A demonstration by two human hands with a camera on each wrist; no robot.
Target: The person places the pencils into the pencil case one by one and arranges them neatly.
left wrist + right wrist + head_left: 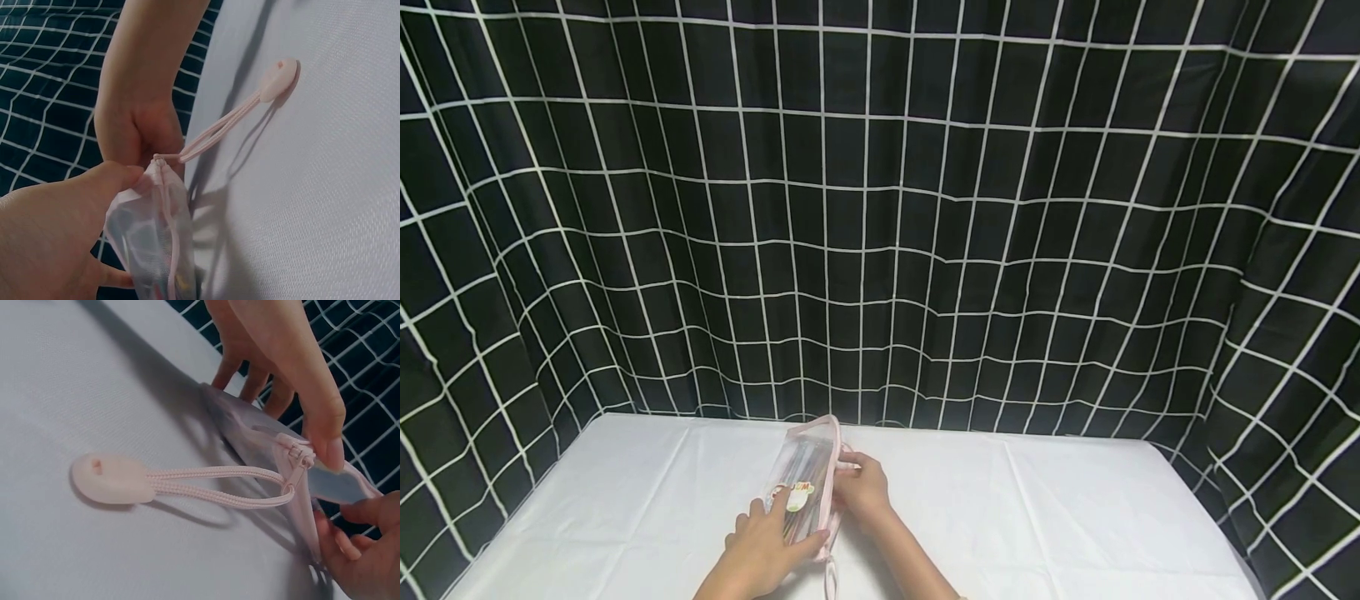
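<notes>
A see-through pencil case (808, 462) with pale pink trim stands tilted between the two hands over the white table. Through its side show several long, thin items, and a printed cartoon label (800, 495) is on its face. My left hand (760, 546) grips the near end, fingers spread over the label side and thumb at the pink zipper edge. On the other side, my right hand (861, 490) holds the case by its edge, partly hidden behind it. From the zipper end hangs a pink cord loop (219, 487) with a pink plastic pull (112, 479) lying on the cloth.
A white cloth (1037, 517) covers the table. Behind it and at both sides hangs a black curtain (880, 217) with a white grid, which meets the table's far edge.
</notes>
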